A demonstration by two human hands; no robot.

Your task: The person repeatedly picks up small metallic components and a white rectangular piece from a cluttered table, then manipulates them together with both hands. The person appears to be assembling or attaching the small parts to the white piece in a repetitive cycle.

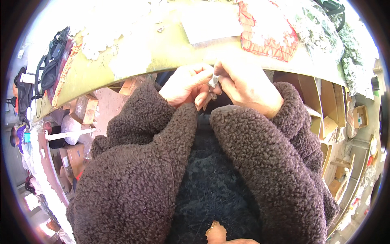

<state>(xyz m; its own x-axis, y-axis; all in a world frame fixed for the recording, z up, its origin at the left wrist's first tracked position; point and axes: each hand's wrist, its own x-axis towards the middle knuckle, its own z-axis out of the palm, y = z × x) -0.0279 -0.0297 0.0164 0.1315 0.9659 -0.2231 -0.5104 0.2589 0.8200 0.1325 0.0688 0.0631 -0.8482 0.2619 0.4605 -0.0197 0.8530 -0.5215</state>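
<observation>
My left hand (187,86) and my right hand (247,87) meet close in front of me, at the near edge of the table. Between their fingertips is a small whitish piece (213,80), partly covered by the fingers; its exact kind is too small to tell. My right thumb and fingers pinch it from the right. The left thumb and forefinger are closed against its left side, with the other left fingers curled below. Brown fleece sleeves (260,150) cover both forearms.
The yellowish table (170,49) curves ahead, partly washed out by glare. On it lie a white sheet (209,24), a red quilted cloth (268,44) and a clear plastic bag (321,36). Black bags (55,61) are at the left end. Cardboard boxes (75,156) stand lower down.
</observation>
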